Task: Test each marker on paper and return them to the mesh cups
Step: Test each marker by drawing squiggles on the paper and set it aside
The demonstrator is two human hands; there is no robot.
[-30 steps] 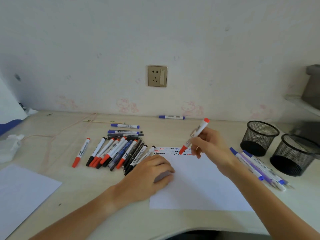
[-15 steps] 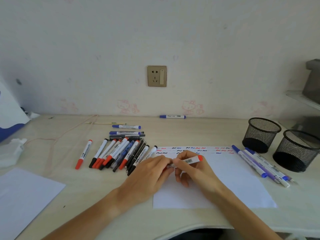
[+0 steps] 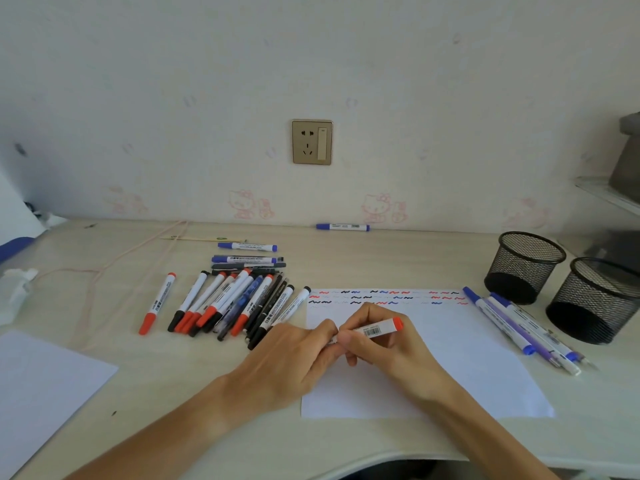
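Nearest the camera, both forearms are reaching in over the front edge of the desk (image 3: 173,393) and meeting above the sheet of paper (image 3: 467,368), which is lying flat just in front of the person. The right hand (image 3: 384,344) is hovering over the middle of that paper, its fingers (image 3: 346,339) curling round a red marker (image 3: 377,330) and gripping it by the barrel; the marker is lying nearly level, its red end pointing right and its other end hidden between the hands. The left hand (image 3: 294,362) is sitting at the paper's left edge, its fingers bent and closing on that hidden end of the same marker, though what exactly they are pinching cannot be told.

Left of the paper, a second white sheet (image 3: 41,382) is lying at the desk's near left corner. Along the paper's far edge, rows of red, blue and black squiggles (image 3: 384,296) are showing. Just beyond the paper's left corner, a pile of markers (image 3: 235,299) is lying fanned out, with one red-capped marker (image 3: 157,303) lying apart to its left. Against the paper's right edge, a few blue and purple pens (image 3: 519,327) are lying side by side. Past them, right of the paper, two black mesh cups (image 3: 526,265) are standing upright, close together. Farthest back, a lone blue marker (image 3: 343,227) is lying against the wall, below a wall socket (image 3: 312,142).
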